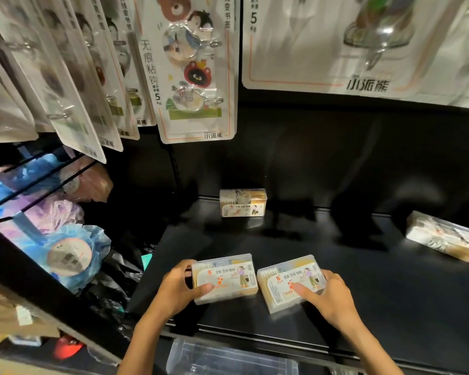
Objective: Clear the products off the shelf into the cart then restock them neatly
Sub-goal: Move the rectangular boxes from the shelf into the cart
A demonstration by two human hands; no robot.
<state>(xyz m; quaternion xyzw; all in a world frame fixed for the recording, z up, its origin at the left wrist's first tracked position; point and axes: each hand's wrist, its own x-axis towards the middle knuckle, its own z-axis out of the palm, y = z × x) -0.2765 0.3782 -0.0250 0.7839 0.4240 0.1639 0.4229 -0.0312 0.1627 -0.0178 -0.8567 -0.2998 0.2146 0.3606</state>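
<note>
Nearest the camera, a clear plastic bin (232, 358) is seen below the front edge of the black shelf (363, 307). Just above it, two flat boxes are held down on the shelf front. The left box (224, 278) is gripped by the left hand (178, 289), thumb laid across its printed label and fingers wrapped round its left end. The right box (291, 282) is gripped by the right hand (326, 295), thumb pressed on the label. Both are clear-lidded, pale, packed with fine wooden sticks, and labelled with a small cartoon figure and orange marks. Their long axes are set left to right, the right one skewed so its left end sits nearer the camera. The two are just beside each other, corners nearly touching.

Further right, a third box (443, 235) is found lying flat and angled. At the back, a fourth box (243, 203) is stood on its long edge, label forward. Overhead, carded hook packs (192, 69) are hung.
</note>
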